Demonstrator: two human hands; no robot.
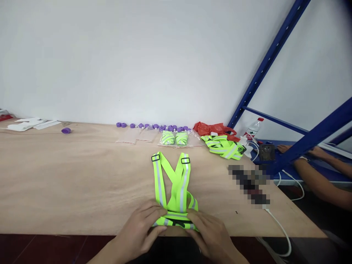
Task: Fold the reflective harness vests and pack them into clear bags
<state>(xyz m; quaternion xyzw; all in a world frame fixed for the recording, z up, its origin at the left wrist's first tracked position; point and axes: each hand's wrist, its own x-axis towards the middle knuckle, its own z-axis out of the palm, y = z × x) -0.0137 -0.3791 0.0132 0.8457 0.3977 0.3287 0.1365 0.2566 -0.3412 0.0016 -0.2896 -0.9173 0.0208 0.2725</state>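
A neon-yellow reflective vest [180, 190] made of elastic straps lies on the wooden table, its two shoulder straps with black buckles pointing away from me. Its waist belt, with a black part at the middle, runs across near the table's front edge. My left hand [143, 225] grips the belt's left end between thumb and fingers. At the belt's right end, my right hand [209, 229] holds it the same way, its thumb partly hidden below. A loop of strap bulges out just above the right fingers.
Behind the vest lie clear plastic bags [128, 135], a bag with two rolled neon straps [175, 138], and several purple caps [170, 128]. More neon straps [224, 146] lie by a red plastic bag [211, 129]. Blue rack posts [269, 62] and another person's arms [321, 176] are at right.
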